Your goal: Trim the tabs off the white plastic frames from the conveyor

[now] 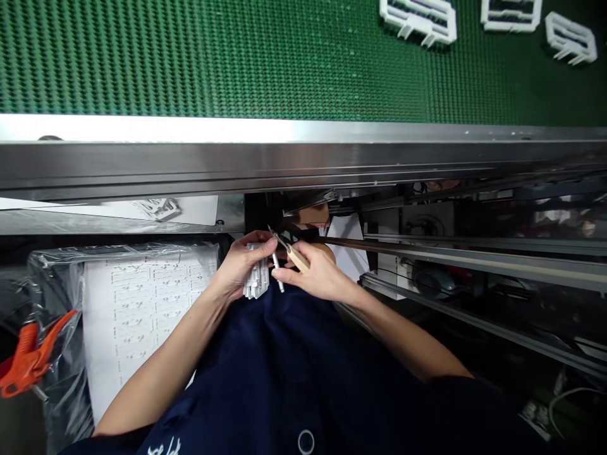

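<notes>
Hands: left hand (241, 266) grips white plastic part (257, 275) | right hand (318, 273) pinches wooden-handled knife (297, 258), maybe | steel conveyor edge (303, 158) beyond

The left hand (241, 268) hides most of the white plastic part (257, 278), and the right hand (317, 273) covers part of the wood-handled tool (298, 258), whose thin tip is too small to make out. The top edge cuts off the white frames (418, 19) on the green conveyor belt (190, 57), and the shapes on the plastic-wrapped sheet (142, 316) are too small to tell
</notes>
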`<state>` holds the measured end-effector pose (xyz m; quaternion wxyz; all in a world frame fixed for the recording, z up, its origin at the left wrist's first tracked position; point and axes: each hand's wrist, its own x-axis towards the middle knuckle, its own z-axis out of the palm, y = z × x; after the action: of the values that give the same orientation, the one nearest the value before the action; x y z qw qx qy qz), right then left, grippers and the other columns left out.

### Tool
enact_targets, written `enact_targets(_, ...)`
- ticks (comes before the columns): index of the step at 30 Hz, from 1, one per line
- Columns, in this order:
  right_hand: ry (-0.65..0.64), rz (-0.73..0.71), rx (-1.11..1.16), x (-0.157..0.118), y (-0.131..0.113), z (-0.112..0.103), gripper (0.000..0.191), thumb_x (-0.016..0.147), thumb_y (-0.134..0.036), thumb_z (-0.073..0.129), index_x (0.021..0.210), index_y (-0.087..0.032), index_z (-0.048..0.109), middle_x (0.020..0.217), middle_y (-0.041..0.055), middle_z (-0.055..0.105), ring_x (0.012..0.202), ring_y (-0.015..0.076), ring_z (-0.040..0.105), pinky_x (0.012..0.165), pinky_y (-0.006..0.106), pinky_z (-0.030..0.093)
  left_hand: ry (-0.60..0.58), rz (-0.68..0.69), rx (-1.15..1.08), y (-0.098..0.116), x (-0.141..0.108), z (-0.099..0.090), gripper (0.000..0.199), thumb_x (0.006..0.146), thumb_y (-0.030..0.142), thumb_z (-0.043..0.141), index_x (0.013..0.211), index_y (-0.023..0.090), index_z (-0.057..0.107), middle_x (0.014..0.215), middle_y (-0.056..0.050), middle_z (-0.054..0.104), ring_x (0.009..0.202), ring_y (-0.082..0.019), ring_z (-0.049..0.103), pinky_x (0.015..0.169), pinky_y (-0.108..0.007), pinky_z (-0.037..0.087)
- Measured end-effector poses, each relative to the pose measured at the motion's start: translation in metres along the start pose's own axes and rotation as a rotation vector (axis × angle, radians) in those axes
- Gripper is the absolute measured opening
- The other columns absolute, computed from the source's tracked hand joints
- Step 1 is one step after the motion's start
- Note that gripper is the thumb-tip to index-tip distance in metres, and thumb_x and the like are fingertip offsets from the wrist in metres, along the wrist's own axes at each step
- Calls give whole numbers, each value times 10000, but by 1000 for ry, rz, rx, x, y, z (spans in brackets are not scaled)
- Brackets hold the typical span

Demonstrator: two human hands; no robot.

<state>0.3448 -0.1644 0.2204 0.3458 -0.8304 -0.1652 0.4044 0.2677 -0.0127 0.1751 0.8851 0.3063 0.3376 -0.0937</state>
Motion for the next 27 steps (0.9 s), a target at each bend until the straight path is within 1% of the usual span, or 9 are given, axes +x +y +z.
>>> enact_targets(2, -92, 13, 246, 2, 4, 10, 378, 680, -492, 695, 860, -193, 550, 787, 20, 612, 694, 154, 584, 620, 270, 449, 47, 45, 59, 2, 2, 7, 281, 621, 287, 821, 781, 149, 636, 697, -11, 654, 581, -143, 610, 535, -225, 494)
enact_targets(4, -209, 43, 547, 4, 9, 12, 384, 703, -484, 681, 891, -182, 536, 793, 28, 619, 706, 162, 608, 665, 299, 480, 58, 55, 78, 6, 2, 10, 291, 622, 307, 818, 783, 150, 633, 654, -5, 633, 522, -137, 582, 486, -230, 477)
enact_targets(6, -322, 60, 816, 6, 15, 9, 387, 732, -492, 651, 934, -184, 532, 814, 40, 637, 716, 174, 628, 701, 334, 494, 11, 20, 50, 10, 1, 10, 289, 654, 327, 795, 817, 144, 643, 597, -3, 605, 473, -132, 552, 439, -228, 455)
enact_targets(9, -397, 96, 1031, 8, 25, 5, 391, 773, -534, 573, 963, -196, 526, 820, 57, 659, 714, 190, 638, 702, 352, 490, -58, -58, -11, 14, 2, 6, 291, 703, 333, 757, 885, 125, 667, 545, -14, 585, 449, -128, 531, 410, -217, 447)
enact_targets(15, -428, 229, 1130, 10, 32, 11, 436, 827, -574, 409, 946, -172, 531, 923, 122, 659, 789, 198, 628, 612, 276, 445, -29, -157, -77, 13, 6, -2, 305, 755, 381, 704, 923, 127, 686, 601, -49, 631, 491, -161, 584, 446, -251, 502)
enact_targets(20, -417, 281, 1157, 12, 31, 14, 471, 847, -589, 347, 892, -159, 535, 941, 137, 654, 799, 199, 623, 609, 274, 440, -59, -171, -87, 14, 4, -2, 311, 793, 416, 652, 911, 130, 684, 575, -49, 619, 476, -170, 581, 456, -275, 513)
enact_targets(22, -412, 266, 1132, 11, 32, 14, 483, 832, -606, 365, 907, -162, 539, 939, 136, 655, 802, 204, 625, 606, 279, 443, -65, -169, -93, 15, 4, -1, 327, 804, 429, 635, 906, 122, 682, 563, -50, 614, 470, -166, 576, 451, -269, 508)
enact_targets(24, -399, 202, 1096, 10, 30, 14, 490, 803, -627, 416, 926, -171, 542, 928, 125, 659, 794, 205, 631, 612, 286, 454, -69, -162, -110, 16, 4, 0, 355, 812, 458, 617, 903, 120, 678, 561, -50, 610, 467, -163, 573, 447, -265, 505)
enact_targets(27, -277, 55, 963, 2, 19, 13, 448, 778, -608, 510, 928, -186, 534, 884, 88, 660, 736, 190, 637, 653, 314, 482, -45, -117, -133, 15, 4, 2, 401, 806, 503, 606, 925, 125, 667, 659, -58, 641, 501, -162, 591, 467, -276, 518)
